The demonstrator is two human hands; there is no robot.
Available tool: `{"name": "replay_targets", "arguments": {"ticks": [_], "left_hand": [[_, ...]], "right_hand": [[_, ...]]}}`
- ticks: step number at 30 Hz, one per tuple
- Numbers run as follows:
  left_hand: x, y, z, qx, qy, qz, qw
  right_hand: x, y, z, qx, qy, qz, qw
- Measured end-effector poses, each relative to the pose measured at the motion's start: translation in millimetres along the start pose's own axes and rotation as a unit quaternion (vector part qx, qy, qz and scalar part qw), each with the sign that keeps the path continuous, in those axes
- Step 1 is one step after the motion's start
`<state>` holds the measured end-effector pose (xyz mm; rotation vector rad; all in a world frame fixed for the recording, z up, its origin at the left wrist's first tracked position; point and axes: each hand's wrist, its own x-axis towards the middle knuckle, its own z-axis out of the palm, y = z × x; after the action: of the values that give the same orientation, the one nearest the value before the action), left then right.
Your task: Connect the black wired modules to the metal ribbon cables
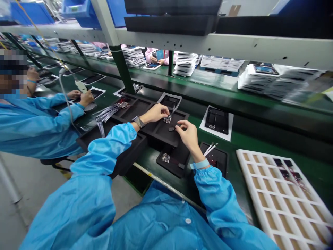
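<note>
The person in the shiny blue smock works over a black foam tray (156, 133) with square, shallow compartments, which stands on the green belt of the line. The left hand (155, 113) is closed in a narrow pinch on a pair of thin metal tweezers (172, 111), and their tips point down to a small cluster of silver parts (167, 119) lying in one compartment. The right hand (187, 134) holds between thumb and fingertips a small dark component (171, 129), flat and roughly rectangular; it is just above the tray floor, near the silver cluster but apart from it. More detail of this piece I cannot tell, it is too small.

Nearer to the body is a smaller black tray (173, 166) with one more silver part inside. On the right lies a white foam grid tray (283, 201), its many little cells with a brownish bottom, a few dark pieces in the far corner. On the left, a co-worker's hand (86, 98) holds a white tool with a cable.
</note>
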<state>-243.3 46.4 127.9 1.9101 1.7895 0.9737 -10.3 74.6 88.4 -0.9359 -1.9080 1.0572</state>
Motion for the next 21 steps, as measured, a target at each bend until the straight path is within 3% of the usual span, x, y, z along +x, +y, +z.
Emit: {"name": "replay_targets", "arguments": {"ticks": [5,13,21], "left_hand": [[3,-13,4.7,0.023,0.002,-0.019,1.000],[-22,-18,-7.4,0.181,-0.019,0.049,0.982],[-44,-21,-19.5,0.228,-0.001,0.020,0.973]], "right_hand": [[-4,0,18,-0.134,0.000,-0.017,0.991],[-3,5,41,-0.220,0.024,-0.074,0.972],[-13,-4,35,-0.279,0.011,-0.114,0.953]]}}
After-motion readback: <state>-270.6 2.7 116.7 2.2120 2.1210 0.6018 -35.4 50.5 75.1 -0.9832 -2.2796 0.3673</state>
